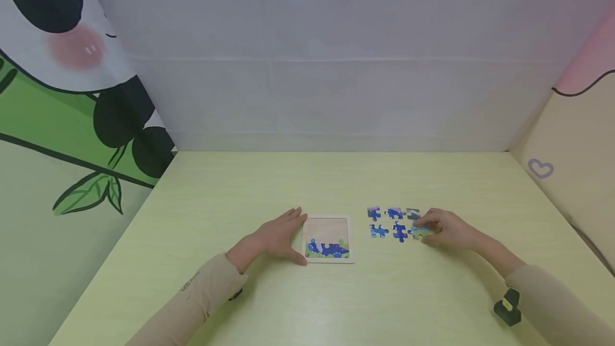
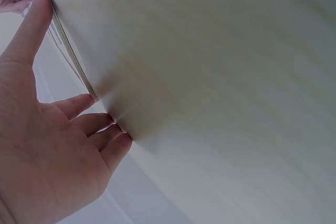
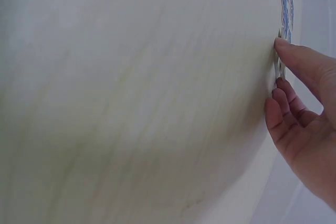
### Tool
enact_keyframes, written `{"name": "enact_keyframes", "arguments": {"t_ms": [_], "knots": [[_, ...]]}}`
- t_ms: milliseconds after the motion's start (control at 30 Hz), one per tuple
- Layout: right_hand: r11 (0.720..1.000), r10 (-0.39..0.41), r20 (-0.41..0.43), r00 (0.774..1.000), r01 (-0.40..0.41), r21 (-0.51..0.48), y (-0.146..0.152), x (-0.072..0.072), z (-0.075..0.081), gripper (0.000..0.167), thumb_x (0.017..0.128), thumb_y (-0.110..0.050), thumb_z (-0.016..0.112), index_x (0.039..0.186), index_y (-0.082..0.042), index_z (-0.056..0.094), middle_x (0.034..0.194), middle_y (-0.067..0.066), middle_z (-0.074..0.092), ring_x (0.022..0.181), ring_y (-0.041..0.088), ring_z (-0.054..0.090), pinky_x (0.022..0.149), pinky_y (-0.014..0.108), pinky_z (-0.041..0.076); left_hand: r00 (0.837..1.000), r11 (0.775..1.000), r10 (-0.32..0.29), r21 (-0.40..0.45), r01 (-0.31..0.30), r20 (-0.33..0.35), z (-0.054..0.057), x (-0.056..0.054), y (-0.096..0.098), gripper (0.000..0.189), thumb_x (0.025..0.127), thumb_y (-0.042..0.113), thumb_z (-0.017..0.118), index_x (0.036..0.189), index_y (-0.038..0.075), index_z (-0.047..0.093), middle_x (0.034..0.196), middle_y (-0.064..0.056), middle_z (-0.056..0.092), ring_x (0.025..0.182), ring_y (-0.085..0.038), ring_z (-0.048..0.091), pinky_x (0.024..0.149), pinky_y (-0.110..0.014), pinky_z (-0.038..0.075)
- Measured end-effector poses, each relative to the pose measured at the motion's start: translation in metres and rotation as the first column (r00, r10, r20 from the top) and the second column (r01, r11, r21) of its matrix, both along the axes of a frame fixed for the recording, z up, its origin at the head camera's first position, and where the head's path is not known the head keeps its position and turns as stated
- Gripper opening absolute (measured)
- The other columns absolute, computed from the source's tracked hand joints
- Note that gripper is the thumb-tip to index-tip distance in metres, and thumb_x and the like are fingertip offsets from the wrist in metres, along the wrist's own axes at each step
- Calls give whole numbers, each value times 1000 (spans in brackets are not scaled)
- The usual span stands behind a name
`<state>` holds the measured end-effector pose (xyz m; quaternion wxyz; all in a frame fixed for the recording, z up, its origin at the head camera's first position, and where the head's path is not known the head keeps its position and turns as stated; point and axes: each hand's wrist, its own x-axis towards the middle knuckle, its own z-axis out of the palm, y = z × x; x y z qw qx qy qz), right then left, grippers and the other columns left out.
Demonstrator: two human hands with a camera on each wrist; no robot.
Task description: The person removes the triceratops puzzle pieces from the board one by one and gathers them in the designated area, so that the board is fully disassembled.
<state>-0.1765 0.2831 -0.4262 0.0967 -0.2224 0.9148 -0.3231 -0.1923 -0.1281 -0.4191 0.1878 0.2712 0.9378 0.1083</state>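
Observation:
A square puzzle tray [image 1: 329, 260] with a pale rim lies on the table, its lower strip filled with blue and green dinosaur pieces. My left hand [image 1: 281, 236] rests at its left side, thumb and fingers spread, touching the near and far left corners. To the right, my right hand [image 1: 449, 228] pinches a green-and-blue puzzle piece [image 1: 419, 232] between thumb and fingers, low at the tabletop. Beside that piece lie loose puzzle pieces in two rows, among them a blue piece [image 1: 400, 232] and a partly covered piece [image 1: 412, 213]. The right wrist view shows my fingertips [image 3: 282, 43] at the piece's edges.
The pale wooden table [image 1: 307, 303] reaches back to a white cloth wall [image 1: 317, 100]. Printed panels stand at both sides, a cartoon panda [image 1: 53, 41] on the left one. A black wrist device [image 1: 508, 308] hangs at the right sleeve.

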Motion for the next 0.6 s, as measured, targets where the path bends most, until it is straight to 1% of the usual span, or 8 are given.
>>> {"name": "enact_keyframes", "arguments": {"t_ms": [200,433,600], "knots": [[1000,5,14,1000,-5,-26,2,-1,-1,34,75,-11,73,106,-1,65,86,2,53,75,13,41,61,20,38,1000,1000,-3,11,3,-3,1,1,0,107,62,57,74,144,8,25,150,-11,15,138,-27,11,108,-46,23],[1000,1,20,1000,0,-27,3,-3,-4,31,75,-9,72,104,-2,66,86,3,53,75,13,41,60,20,38,1000,1000,-5,20,6,-6,2,1,-1,106,62,57,74,143,8,26,150,-12,16,138,-27,12,107,-47,24],[1000,5,14,1000,-5,-26,5,-4,-7,32,75,-10,72,105,-3,65,86,2,52,75,13,42,61,20,39,1000,1000,-2,24,2,0,2,1,-1,106,62,56,75,143,8,27,150,-11,16,138,-27,12,107,-47,25]]}}
